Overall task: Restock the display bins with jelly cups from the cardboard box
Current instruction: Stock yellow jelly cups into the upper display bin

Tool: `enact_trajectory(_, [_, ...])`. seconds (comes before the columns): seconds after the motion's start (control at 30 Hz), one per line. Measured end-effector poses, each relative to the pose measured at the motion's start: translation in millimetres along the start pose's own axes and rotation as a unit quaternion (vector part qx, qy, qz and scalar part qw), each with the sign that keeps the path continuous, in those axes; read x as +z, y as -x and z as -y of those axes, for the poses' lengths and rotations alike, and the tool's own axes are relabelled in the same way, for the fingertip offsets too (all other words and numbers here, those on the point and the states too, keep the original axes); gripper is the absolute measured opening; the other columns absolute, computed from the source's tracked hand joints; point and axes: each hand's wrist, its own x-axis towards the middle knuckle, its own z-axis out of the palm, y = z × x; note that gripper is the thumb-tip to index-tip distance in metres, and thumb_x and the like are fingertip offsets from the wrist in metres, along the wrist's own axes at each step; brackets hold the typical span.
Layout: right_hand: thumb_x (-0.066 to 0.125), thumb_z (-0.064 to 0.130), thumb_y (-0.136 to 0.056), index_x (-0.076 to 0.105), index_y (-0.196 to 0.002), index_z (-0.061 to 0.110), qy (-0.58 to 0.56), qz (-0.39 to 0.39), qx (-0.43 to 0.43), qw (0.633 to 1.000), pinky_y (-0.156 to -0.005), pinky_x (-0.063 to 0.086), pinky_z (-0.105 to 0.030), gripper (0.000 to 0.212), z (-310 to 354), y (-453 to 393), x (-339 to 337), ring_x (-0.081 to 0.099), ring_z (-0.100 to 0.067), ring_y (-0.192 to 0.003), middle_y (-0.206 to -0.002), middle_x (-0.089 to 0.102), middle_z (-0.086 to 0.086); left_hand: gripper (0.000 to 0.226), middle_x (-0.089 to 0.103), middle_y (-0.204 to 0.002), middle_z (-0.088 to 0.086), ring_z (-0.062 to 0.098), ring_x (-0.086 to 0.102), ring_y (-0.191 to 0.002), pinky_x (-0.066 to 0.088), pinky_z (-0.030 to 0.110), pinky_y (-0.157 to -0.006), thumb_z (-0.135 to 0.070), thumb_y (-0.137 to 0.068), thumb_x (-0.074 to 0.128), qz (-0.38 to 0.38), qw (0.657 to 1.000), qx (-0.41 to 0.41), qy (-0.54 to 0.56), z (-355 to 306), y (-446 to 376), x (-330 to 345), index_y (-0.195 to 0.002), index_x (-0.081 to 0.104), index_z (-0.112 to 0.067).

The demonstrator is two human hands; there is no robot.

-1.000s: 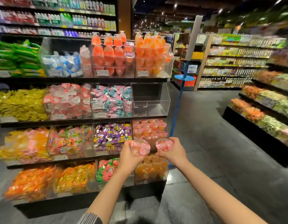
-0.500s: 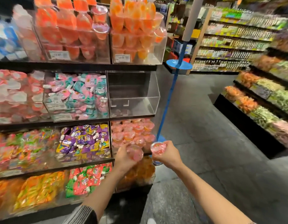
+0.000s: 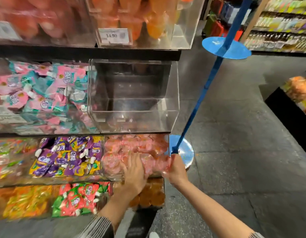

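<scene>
A price tag (image 3: 114, 36) on the top-shelf bin reads 14.90; print on the candy packets (image 3: 45, 93) is too blurred to read. The left hand (image 3: 134, 176) lies over the front of the bin of pink jelly cups (image 3: 131, 148) with fingers spread and fairly straight, palm towards the cups; any cup beneath it is hidden. The right hand (image 3: 176, 170) is at the bin's right corner with fingers curled, and motion blur leaves it unclear whether it grips a cup. The clear bin (image 3: 167, 117) directly above holds nothing visible. A blue pole (image 3: 200, 100) with round discs stands just right of the shelving. Half a second ago each hand held a jelly cup in front of the shelves; the hands have since reached the pink bin, and the view has closed in on it.
</scene>
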Motion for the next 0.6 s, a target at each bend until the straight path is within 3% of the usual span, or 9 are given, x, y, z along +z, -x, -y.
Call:
enact_trajectory(0.13, [0.068, 0.027, -0.081, 0.059, -0.074, 0.022, -0.011, 0.041, -0.029, 0.999, -0.064, 0.049, -0.04, 0.013, -40, -33, 33, 0.059, -0.016, -0.072, -0.075, 0.062, 0.008, 0.074, -0.026, -0.154, 0.019, 0.039, -0.025, -0.141, -0.015, 0.061, -0.108, -0.022, -0.098, 0.037, 0.034, 0.997, -0.01, -0.072, -8, -27, 7, -0.147, -0.013, 0.003])
enact_trajectory(0.23, [0.067, 0.025, -0.088, 0.061, -0.073, 0.018, -0.059, 0.021, -0.003, 0.998, -0.062, 0.052, -0.037, 0.017, -25, -35, 33, 0.063, -0.016, -0.069, -0.072, 0.065, 0.006, 0.068, -0.03, -0.151, 0.021, 0.04, -0.028, -0.139, -0.023, 0.063, -0.099, -0.012, -0.096, 0.03, 0.039, 0.988, -0.024, -0.144, -10, -44, 17, -0.147, -0.013, 0.004])
enact_trajectory(0.3, [0.064, 0.035, -0.09, 0.063, -0.081, 0.018, -0.085, 0.029, 0.012, 0.996, -0.063, 0.054, -0.036, 0.02, -29, -39, 38, 0.064, -0.014, -0.072, -0.077, 0.067, 0.005, 0.067, -0.034, -0.149, 0.019, 0.037, -0.031, -0.138, -0.03, 0.062, -0.092, -0.004, -0.093, 0.026, 0.037, 0.985, -0.041, -0.164, -8, -53, 26, -0.147, -0.012, 0.002])
enact_trajectory(0.4, [0.062, 0.058, -0.085, 0.057, -0.099, 0.031, -0.092, 0.017, 0.063, 0.994, -0.072, 0.055, -0.035, 0.031, -47, -44, 52, 0.062, -0.006, -0.085, -0.092, 0.063, 0.013, 0.068, -0.034, -0.15, 0.018, 0.034, -0.036, -0.136, -0.03, 0.062, -0.095, 0.0, -0.09, 0.023, 0.034, 0.983, -0.078, -0.161, -7, -62, 33, -0.148, -0.013, -0.002])
enact_trajectory(0.5, [0.074, 0.048, -0.077, 0.046, -0.115, 0.037, -0.091, -0.024, 0.082, 0.992, -0.085, 0.053, -0.027, 0.048, -38, -45, 52, 0.059, -0.002, -0.1, -0.11, 0.06, 0.015, 0.067, -0.037, -0.147, 0.022, 0.037, -0.037, -0.135, -0.026, 0.064, -0.098, -0.02, -0.099, 0.025, 0.045, 0.978, -0.083, -0.188, -9, -68, 32, -0.144, -0.021, 0.001])
enact_trajectory(0.6, [0.081, 0.052, -0.064, 0.036, -0.13, 0.028, -0.049, -0.011, 0.093, 0.994, -0.097, 0.048, -0.037, 0.083, -37, -46, 55, 0.054, -0.014, -0.116, -0.125, 0.055, 0.003, 0.092, -0.038, -0.147, 0.019, 0.035, -0.034, -0.136, -0.026, 0.063, -0.098, -0.059, -0.095, 0.026, 0.049, 0.973, -0.081, -0.209, -6, -71, 31, -0.141, -0.029, -0.001])
